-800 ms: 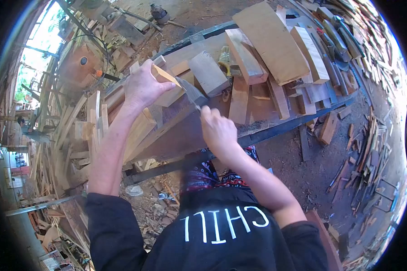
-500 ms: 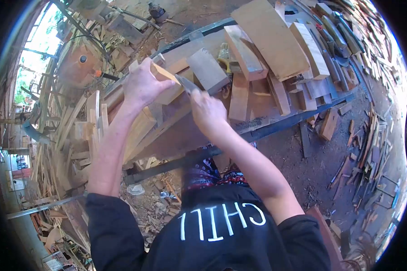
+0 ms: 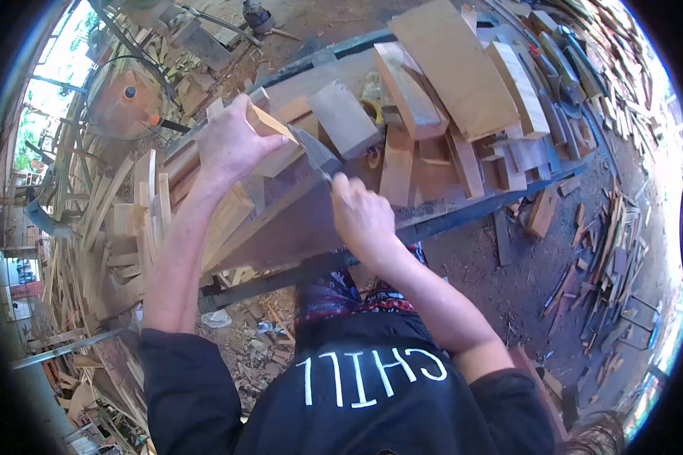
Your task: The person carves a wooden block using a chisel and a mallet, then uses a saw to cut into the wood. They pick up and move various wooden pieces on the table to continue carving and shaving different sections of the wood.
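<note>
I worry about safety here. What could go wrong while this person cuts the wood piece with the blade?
1. The blade points toward the left hand gripping the wood piece; a slip could likely cut those fingers.
2. The piece is only hand-held on the workbench, so it may twist.
3. Loose blocks lie close and could be knocked off.

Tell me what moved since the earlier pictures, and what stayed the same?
The right hand went forward along the wood piece with the blade, then drew back toward the body, about where it started. It kept gripping the blade throughout. The left hand stayed clamped on the wood, and the blocks on the workbench did not move.
</note>
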### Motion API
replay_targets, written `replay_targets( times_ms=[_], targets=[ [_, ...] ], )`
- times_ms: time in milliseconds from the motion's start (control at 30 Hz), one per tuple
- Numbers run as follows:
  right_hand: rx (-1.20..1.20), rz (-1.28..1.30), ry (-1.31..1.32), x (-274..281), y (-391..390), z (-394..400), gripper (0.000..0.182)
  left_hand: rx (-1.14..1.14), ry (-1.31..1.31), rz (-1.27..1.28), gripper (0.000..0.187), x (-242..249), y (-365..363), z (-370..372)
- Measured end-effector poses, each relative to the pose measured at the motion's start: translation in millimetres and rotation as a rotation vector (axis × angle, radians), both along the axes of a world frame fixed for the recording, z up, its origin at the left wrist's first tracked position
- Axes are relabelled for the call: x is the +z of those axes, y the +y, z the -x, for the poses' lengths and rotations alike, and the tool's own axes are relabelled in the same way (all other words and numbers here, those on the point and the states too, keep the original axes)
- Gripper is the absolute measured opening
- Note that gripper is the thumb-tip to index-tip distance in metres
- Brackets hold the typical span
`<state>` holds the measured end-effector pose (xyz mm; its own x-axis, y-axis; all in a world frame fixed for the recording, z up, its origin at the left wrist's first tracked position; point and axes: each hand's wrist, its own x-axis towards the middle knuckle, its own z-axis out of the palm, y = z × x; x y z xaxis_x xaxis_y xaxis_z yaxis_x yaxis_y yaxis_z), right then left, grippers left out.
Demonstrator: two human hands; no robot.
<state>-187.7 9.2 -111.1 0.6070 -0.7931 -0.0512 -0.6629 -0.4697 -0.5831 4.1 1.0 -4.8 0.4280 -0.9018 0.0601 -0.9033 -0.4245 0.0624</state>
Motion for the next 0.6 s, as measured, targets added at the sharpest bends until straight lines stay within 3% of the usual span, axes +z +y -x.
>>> replay_targets(
  times_ms=[133, 267, 367, 400, 500, 600],
  targets=[
    [-0.006, 0.041, -0.046, -10, -28, -46, 0.01, 0.017, 0.011, 0.012, 0.061, 1, 3, 4],
    [0.013, 0.053, -0.042, -12, -5, -2, 0.013, 0.001, 0.018, 0.02, 0.059, 1, 0, 3],
    [-0.006, 0.029, -0.027, -14, -2, -3, 0.013, 0.013, 0.041, 0.006, 0.059, -1, 2, 1],
    [-0.016, 0.101, -0.146, -24, -10, -17, 0.012, 0.003, 0.058, 0.02, 0.06, -3, 3, 2],
    [-0.01, 0.072, -0.052, -17, -25, -40, 0.012, 0.044, 0.006, 0.032, 0.059, -5, 0, 1],
    [-0.011, 0.056, -0.077, -10, -8, -8, 0.01, 0.02, 0.027, -0.015, 0.059, 0, 1, 1]
  ],
)
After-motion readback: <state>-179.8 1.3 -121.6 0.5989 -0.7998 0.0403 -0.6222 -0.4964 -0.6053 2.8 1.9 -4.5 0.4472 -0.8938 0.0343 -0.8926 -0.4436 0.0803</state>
